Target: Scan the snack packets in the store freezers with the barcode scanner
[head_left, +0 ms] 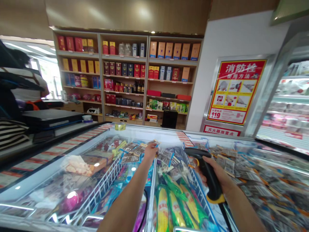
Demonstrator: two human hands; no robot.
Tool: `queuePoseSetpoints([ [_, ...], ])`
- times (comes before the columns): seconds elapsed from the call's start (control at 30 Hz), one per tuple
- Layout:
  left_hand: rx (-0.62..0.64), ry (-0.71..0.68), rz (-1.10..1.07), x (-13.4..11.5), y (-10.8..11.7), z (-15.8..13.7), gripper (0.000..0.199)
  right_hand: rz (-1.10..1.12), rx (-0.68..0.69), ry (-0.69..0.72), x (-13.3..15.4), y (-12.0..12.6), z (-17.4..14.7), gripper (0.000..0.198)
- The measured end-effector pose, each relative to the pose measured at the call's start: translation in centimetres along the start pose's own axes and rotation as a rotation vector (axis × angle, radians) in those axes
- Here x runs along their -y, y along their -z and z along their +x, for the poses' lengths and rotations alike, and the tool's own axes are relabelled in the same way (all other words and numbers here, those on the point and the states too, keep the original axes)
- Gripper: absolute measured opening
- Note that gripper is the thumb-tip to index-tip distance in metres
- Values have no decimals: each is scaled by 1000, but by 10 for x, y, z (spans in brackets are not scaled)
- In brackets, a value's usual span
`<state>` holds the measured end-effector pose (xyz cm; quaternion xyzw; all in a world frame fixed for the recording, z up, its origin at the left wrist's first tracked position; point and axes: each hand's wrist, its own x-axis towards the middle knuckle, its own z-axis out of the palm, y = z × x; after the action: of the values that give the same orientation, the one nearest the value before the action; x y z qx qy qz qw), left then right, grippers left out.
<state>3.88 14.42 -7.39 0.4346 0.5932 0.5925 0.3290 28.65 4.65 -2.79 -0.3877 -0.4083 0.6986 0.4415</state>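
My right hand (212, 172) is wrapped round the handle of a black and yellow barcode scanner (209, 175), held over the freezer with its head pointing left. A cable runs down from its grip. My left hand (151, 150) reaches to the far end of the freezer, its fingers curled together. A small pale edge shows at the fingertips; what it belongs to, I cannot make out. Around this hand lie several grey printed packets (135, 149) with barcodes. Nearer to me, green and yellow corn-shaped packs (172, 206) fill a white wire basket (153, 193).
A freezer divider (184, 138) separates the baskets from a heap of loose packets (260, 183) at right. The sliding glass lid (48, 174) covers the left side. A tape roll (120, 126) sits on the far rim. Shelves of boxes (124, 69) stand behind; a person (21, 77) is at left.
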Motion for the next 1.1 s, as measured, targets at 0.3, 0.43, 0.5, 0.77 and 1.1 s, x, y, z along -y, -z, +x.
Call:
queuePoseSetpoints([
  [0.3,-54,-250,240,2,7,15,23,-216,77,-81,-17,-3,-8,28],
  [0.43,-51,-258,313,-3,9,10,24,-249,93,-67,-17,-7,-12,26],
  [0.5,-48,-275,350,-8,9,6,24,-252,94,-50,-16,-8,-14,25],
  [0.77,-69,-296,404,-14,11,1,25,-206,75,-54,-13,-5,-17,24],
  [1.1,-64,-213,467,-17,-23,-12,32,16,-142,148,18,37,-25,20],
])
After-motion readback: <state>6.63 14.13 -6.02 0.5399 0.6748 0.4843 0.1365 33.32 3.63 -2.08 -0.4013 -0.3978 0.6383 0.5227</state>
